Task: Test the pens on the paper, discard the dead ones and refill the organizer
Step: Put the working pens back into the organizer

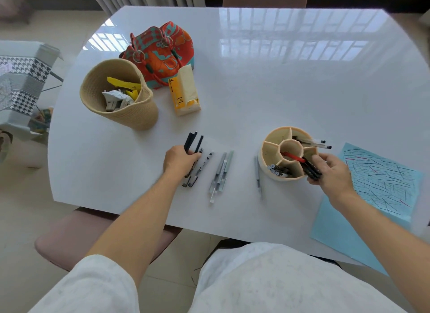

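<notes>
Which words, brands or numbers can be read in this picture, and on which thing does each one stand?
None can be read for certain.
Tissue pack: dark printed marks, too blurred to read.
Patterned pen beside the left hand: dark marks, too small to read.
Blue paper: only pen strokes, no words.

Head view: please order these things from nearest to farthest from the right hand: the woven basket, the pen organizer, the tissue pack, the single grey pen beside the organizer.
From the right hand:
1. Pen organizer, directly at the fingertips.
2. Single grey pen, on the table just left of the organizer.
3. Tissue pack, farther left and toward the table's far side.
4. Woven basket, farthest left.
</notes>
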`<state>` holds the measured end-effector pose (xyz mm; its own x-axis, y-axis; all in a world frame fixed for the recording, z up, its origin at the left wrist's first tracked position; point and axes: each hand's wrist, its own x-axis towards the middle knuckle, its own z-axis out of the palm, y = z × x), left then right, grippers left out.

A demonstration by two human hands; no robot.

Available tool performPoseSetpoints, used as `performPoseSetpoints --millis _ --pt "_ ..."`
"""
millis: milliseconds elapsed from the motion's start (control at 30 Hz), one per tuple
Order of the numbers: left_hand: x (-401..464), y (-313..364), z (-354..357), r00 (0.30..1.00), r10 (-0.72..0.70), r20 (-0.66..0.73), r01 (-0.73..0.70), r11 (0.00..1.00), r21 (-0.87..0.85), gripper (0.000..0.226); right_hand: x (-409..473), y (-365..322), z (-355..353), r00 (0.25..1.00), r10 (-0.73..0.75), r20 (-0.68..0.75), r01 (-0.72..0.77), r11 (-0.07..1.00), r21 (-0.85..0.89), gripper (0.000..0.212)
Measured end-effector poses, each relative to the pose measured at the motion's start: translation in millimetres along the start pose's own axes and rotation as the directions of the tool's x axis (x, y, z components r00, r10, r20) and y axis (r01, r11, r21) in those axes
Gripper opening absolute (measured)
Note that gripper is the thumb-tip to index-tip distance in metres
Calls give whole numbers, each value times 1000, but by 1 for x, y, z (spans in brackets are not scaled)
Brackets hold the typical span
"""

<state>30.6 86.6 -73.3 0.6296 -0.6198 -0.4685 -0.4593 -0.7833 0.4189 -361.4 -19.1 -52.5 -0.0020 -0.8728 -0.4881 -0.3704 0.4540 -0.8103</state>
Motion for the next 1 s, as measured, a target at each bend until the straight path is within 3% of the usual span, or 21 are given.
performPoseSetpoints --millis 100,167,267,333,467,567,667,867,1000 --pt "-12 19 4 998 41 -50 -47 990 -135 22 -4 2 -1 1000 14 23 -14 1000 9 19" --pt "-25 37 9 997 58 -47 -70 938 -341 19 -6 4 -1 1000 17 27 -17 1000 8 19" --pt "-47 72 19 990 139 38 -78 735 -673 10 -7 5 -3 999 15 32 -15 1000 3 19" --pt "-58 95 27 978 192 84 -45 586 -809 7 -5 5 -4 999 19 46 -19 1000 -8 19" --pt "-69 141 44 962 226 156 82 305 -949 8 -3 1 -4 997 22 76 -21 1000 -16 21" --pt "-73 166 54 937 262 231 186 183 -965 12 -2 -1 -4 996 18 83 -15 999 -33 23" --pt "-80 185 65 919 308 246 202 168 -965 15 -1 0 -4 996 23 89 -20 999 -30 24" --pt "-92 195 77 961 252 111 27 314 -949 24 0 3 -4 995 29 99 -27 999 -17 20" --pt "-92 192 77 965 240 103 37 268 -963 25 1 4 -4 994 24 105 -21 999 -27 22"
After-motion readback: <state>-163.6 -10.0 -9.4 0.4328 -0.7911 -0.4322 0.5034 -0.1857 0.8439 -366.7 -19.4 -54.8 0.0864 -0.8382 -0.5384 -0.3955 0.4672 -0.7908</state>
